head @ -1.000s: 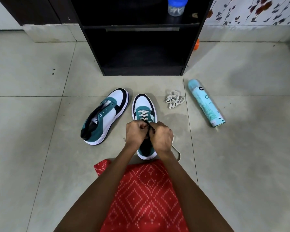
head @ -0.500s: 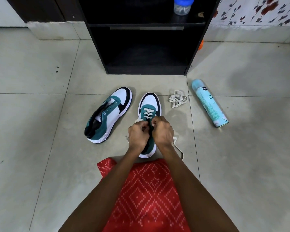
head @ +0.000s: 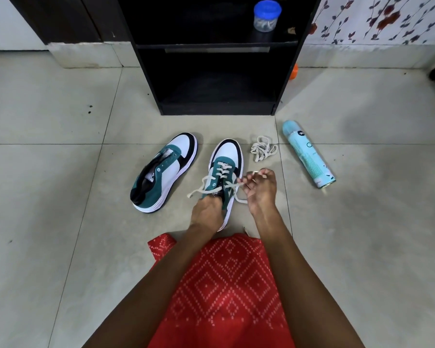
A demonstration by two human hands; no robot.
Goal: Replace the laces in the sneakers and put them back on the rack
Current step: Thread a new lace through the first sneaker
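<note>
Cream flat shoelace (head: pixel 222 169) is pinched near 1 end by the right hand (head: pixel 260 189), whose grip is clenched on it just beside the right flank of the teal, white and black sneaker (head: pixel 228 151). The lace crosses the eyelets nearest the toe, and its other end trails loose off the sneaker's left side. The left hand (head: pixel 207 209) grasps the sneaker's rear, fingers curled over the collar and hiding the heel. This sneaker stands upright on the pale grey tiled floor (head: pixel 60 184), toe pointing at the black wooden shoe rack (head: pixel 216 110). Left of it, apart from it, the matching second sneaker (head: pixel 166 172) lies tilted on its side. Just right of the toe sits a loose bundle of cream lace (head: pixel 263 151), and beyond that a pale teal spray can (head: pixel 308 154) lies on its side. A clear jar with a blue lid (head: pixel 266 16) stands on the rack's upper shelf. Red diamond-patterned cloth (head: pixel 224 285) fills the foreground between the 2 forearms.
</note>
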